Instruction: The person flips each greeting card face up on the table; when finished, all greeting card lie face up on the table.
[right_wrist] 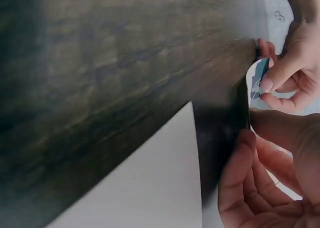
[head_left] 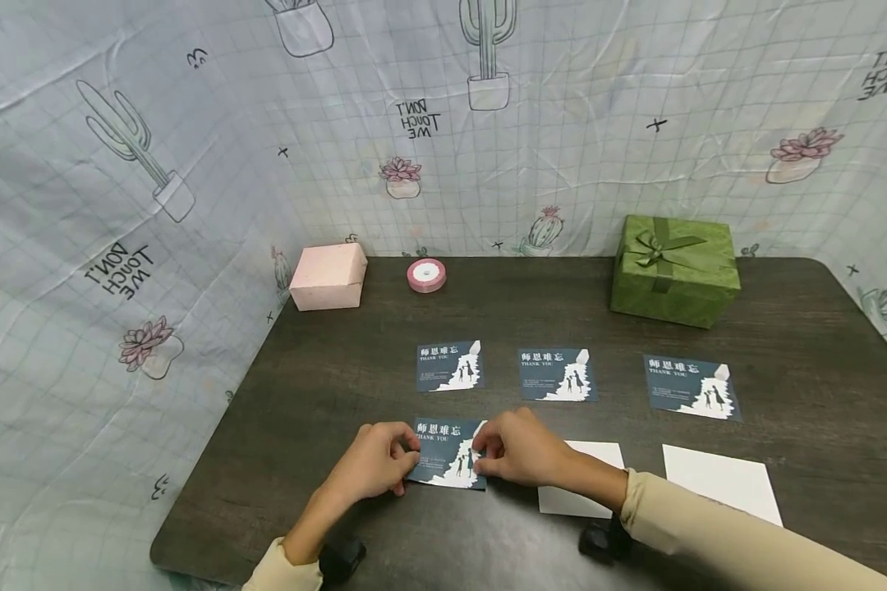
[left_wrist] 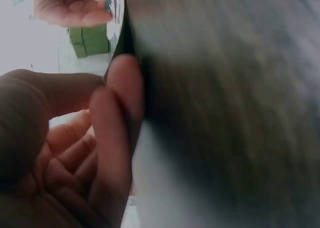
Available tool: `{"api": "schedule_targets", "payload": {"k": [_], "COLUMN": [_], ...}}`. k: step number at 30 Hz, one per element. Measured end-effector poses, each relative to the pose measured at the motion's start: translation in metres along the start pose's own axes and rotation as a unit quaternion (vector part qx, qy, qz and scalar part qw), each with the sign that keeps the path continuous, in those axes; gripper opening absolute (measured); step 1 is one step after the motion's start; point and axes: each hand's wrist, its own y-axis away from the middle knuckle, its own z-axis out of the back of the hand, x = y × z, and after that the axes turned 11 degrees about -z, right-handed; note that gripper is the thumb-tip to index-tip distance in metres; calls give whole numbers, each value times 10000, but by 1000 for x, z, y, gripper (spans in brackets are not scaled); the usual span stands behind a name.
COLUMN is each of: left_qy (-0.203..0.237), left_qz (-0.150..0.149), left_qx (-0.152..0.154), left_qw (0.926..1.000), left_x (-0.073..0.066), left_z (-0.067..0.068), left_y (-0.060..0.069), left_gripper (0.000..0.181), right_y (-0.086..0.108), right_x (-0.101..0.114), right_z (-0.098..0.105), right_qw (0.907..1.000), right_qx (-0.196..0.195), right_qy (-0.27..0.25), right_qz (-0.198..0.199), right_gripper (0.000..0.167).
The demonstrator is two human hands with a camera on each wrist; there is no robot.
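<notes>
Between both hands in the head view is a dark blue card (head_left: 443, 451) printed with white characters and "THANK YOU". My left hand (head_left: 377, 461) pinches its left edge between thumb and fingers. At the opposite edge, my right hand (head_left: 521, 450) pinches it the same way. In the right wrist view the card (right_wrist: 257, 78) looks slightly bowed between the two hands. Under my right forearm lies a white blank-faced card (head_left: 587, 492), partly covered. Another white card (head_left: 720, 483) lies farther right.
Three matching blue cards, left (head_left: 449, 366), middle (head_left: 558, 374) and right (head_left: 691, 387), lie in a row beyond the hands. Toward the back stand a pink box (head_left: 328, 277), a pink ribbon roll (head_left: 425, 276) and a green gift box (head_left: 674, 271) with a bow. A patterned cloth (head_left: 562, 164) surrounds the dark table (head_left: 325, 369).
</notes>
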Motion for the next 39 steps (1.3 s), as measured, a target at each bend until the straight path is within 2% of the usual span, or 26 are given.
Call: {"api": "schedule_targets", "payload": {"k": [2,5,8,10,13,15,17,19,22,25,27,32,39], "left_qy": [-670,-1567,-2002,-1981,-1685,-1429,-1320,-1449,-1865,-2217,-2301,-2393,-2333], "left_qz": [-82,-116,-181,-258,-498,-654,-718,-722,-682,-627,-573,-428,-419], "left_qx": [-70,-220,-424,-519,-499,-277,116,543,1023,1223,1259,1316,1470], "left_qw": [9977,9873,9787,9785,9832,9872,9886,9853,9747,9654,9633,9610,9603], "left_x": [-3,-7,-13,-20,-35,-48,-60,-71,-82,-89,-92,-98,-107], "left_z": [-5,-10,-13,-15,-21,-26,-32,-39,-50,-62,-69,-80,-90], "left_y": [0,-2,-7,-12,-22,-32,-41,-51,-63,-74,-80,-90,-95], "left_gripper": [5,11,14,15,16,17,25,40,66,85,92,92,75], "right_y": [1,2,4,7,18,28,41,54,71,82,87,90,92], "right_x": [0,-1,-2,-3,-6,-10,-16,-24,-38,-51,-57,-64,-62], "right_z": [0,1,4,8,23,37,54,69,85,90,90,85,87], "right_qw": [9998,9992,9982,9977,9983,9989,9984,9950,9863,9797,9773,9738,9778], "right_qx": [78,101,75,61,56,37,19,-48,-128,-188,-198,-84,117], "right_qy": [154,365,527,524,415,398,544,873,1302,1525,1587,1617,1406], "right_qz": [50,131,286,425,398,225,-136,-487,-1007,-1287,-1393,-1598,-1551], "right_gripper": [13,13,12,12,17,26,36,48,62,75,83,89,69]}}
